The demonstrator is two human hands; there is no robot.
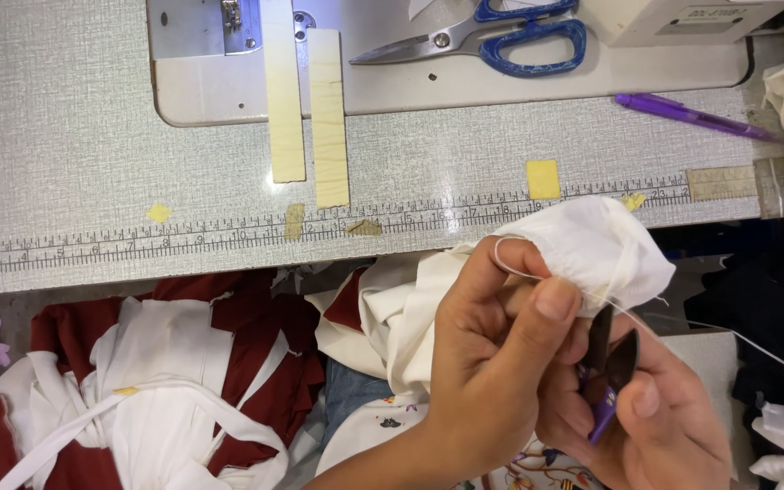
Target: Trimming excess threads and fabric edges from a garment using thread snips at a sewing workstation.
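Pinching white cloth (592, 245), bunched, thread trailing: left hand (492, 354); right hand (655, 417) gripping small purple-handled snips (612, 363).

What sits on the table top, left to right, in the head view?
Two pale strips → blue-handled scissors → yellow square patch → purple pen.

Bunched white cloth (592, 245) with loose thread (728, 336), small dark purple-handled snips (612, 363) just below.

One head-worn view looks steeply down, close over the sewing table (93, 136).
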